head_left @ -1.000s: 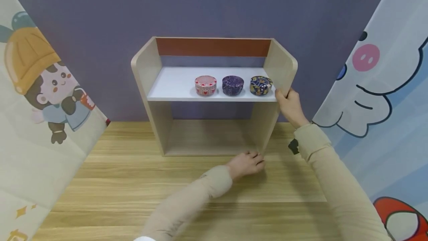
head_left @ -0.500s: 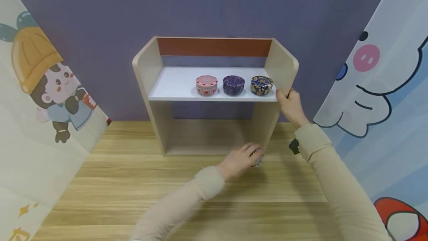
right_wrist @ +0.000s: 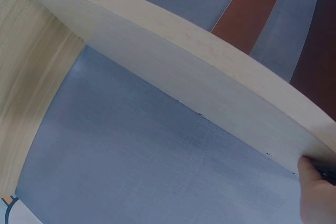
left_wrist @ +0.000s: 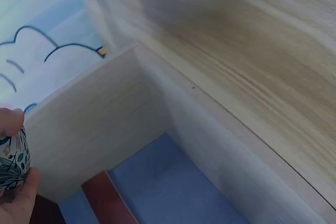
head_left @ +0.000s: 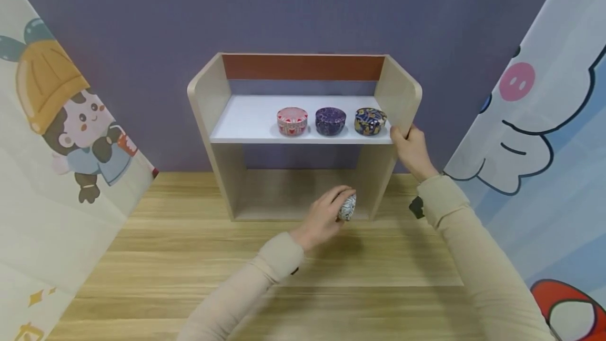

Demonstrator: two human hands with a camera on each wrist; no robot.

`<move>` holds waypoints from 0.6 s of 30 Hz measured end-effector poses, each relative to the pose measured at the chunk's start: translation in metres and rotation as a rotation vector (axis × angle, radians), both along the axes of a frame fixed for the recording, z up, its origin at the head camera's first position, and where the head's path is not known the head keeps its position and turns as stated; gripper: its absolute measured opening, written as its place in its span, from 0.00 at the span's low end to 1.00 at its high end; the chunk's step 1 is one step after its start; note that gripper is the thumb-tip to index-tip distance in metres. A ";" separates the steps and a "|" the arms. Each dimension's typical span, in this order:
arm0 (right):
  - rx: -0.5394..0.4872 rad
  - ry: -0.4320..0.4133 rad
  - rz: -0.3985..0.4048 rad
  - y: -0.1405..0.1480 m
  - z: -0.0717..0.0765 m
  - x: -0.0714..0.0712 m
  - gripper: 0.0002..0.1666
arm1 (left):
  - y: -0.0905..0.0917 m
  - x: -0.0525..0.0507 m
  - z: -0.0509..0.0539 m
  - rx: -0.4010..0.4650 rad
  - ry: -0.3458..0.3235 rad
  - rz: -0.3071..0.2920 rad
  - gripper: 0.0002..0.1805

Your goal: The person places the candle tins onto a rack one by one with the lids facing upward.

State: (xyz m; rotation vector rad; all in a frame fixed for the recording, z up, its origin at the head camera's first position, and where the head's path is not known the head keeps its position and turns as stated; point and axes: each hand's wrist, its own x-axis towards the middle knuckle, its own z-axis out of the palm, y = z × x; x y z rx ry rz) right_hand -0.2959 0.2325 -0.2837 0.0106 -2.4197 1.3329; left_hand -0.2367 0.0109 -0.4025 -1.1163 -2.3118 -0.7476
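Observation:
My left hand (head_left: 321,219) grips a small round tin (head_left: 347,208) with a white, dark and green leafy pattern. The tin is tilted on its side in front of the lower compartment's right part. In the left wrist view, thumb and fingers pinch this tin (left_wrist: 14,162) at the left edge. My right hand (head_left: 413,152) holds the right side panel (head_left: 400,96) of a small two-level shelf, at upper-board height. On the white upper board (head_left: 246,120) stand a pink heart-patterned tin (head_left: 292,121), a purple tin (head_left: 330,121) and a navy-and-yellow tin (head_left: 370,121).
The shelf's lower board (head_left: 284,188) rests on a wooden table (head_left: 156,257). A grey-blue wall (head_left: 303,9) stands behind. Cartoon-printed curtains (head_left: 544,172) flank both sides. A small black object (head_left: 416,207) lies right of the shelf.
From the foot of the right side panel, my left hand has moved left and slightly up with the tin, which now shows more. My right hand has stayed on the panel.

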 end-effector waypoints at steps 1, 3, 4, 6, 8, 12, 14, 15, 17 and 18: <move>0.001 0.000 0.002 0.000 0.000 0.000 0.31 | -0.001 -0.001 0.001 0.022 0.005 0.006 0.41; 0.000 0.000 0.005 0.000 -0.001 0.000 0.31 | -0.005 -0.003 0.003 0.065 0.001 0.018 0.40; -0.002 0.000 0.006 0.000 -0.001 -0.001 0.31 | -0.006 -0.004 0.004 0.090 -0.007 0.022 0.39; -0.005 -0.005 0.007 0.000 -0.001 -0.001 0.32 | -0.009 -0.005 0.007 0.140 -0.035 0.031 0.39; -0.009 -0.007 0.005 0.000 -0.001 -0.001 0.32 | -0.011 -0.005 0.009 0.191 -0.085 0.043 0.40; -0.004 -0.003 -0.007 0.000 -0.001 -0.001 0.31 | -0.015 -0.004 0.013 0.290 -0.229 0.069 0.42; 0.001 -0.003 -0.012 0.000 -0.001 -0.002 0.31 | -0.017 -0.003 0.014 0.333 -0.306 0.075 0.42; 0.002 -0.003 -0.014 0.000 -0.001 -0.002 0.31 | -0.018 -0.003 0.013 0.353 -0.342 0.076 0.42; 0.003 -0.003 -0.011 0.000 -0.002 -0.003 0.31 | -0.021 -0.002 0.012 0.393 -0.395 0.073 0.42; 0.003 -0.003 -0.010 0.000 -0.002 -0.003 0.31 | -0.022 -0.002 0.011 0.412 -0.415 0.071 0.42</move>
